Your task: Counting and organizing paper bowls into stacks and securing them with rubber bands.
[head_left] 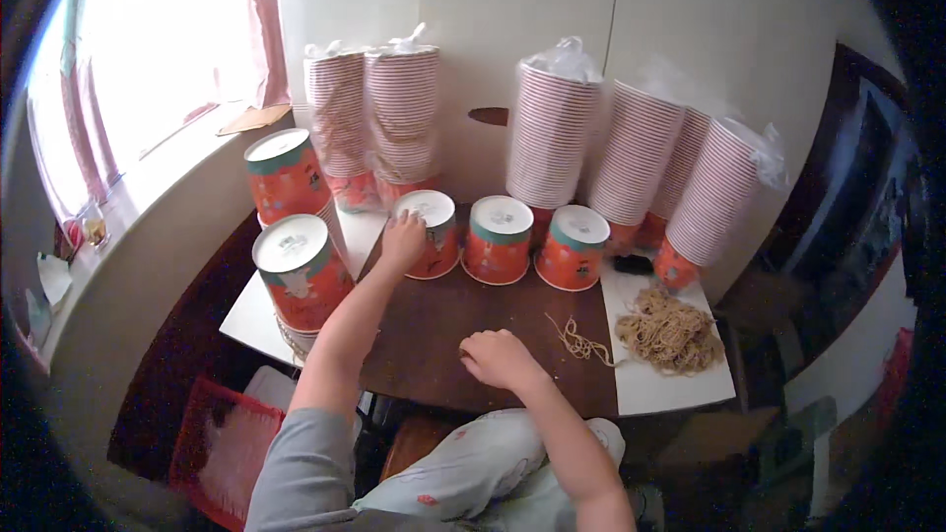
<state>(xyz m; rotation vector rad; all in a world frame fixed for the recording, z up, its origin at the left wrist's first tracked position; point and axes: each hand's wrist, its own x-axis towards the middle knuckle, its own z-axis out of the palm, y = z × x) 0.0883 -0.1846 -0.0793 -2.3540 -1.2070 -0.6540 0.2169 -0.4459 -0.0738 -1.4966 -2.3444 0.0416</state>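
Note:
My left hand (pixel 403 240) is stretched forward, its fingers gripping the upper left edge of an upside-down orange paper bucket (pixel 435 254) with a white base. Two more buckets of this kind, a middle one (pixel 496 258) and a right one (pixel 569 260), stand in a row beside it, bases up. My right hand (pixel 498 359) rests low over the brown tabletop (pixel 434 335) near its front edge. Its fingers are curled, and what they hold, if anything, is hidden. To its right lies a short loose tangle of twine (pixel 583 343).
At left stand upturned bucket stacks, a near one (pixel 304 286) and a far one (pixel 286 182). Tall plastic-wrapped stacks (pixel 554 133) line the wall. A twine heap (pixel 670 332) lies on a white board (pixel 650 392) at right. A red basket (pixel 212 448) sits below the table's left side.

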